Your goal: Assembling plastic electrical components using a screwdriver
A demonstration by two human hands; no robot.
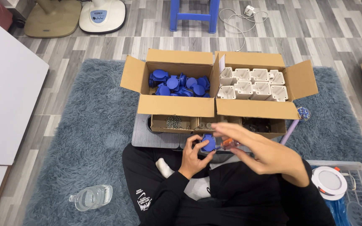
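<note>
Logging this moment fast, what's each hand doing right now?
Left hand: closed on a blue plastic part.
Right hand: blurred, fingers spread near an orange object; grip cannot be told.

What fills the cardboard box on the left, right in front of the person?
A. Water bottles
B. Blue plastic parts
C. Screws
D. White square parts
B: the left box is heaped with blue plastic parts, while the white parts sit in the right box; the left hand holds one blue part.
</note>
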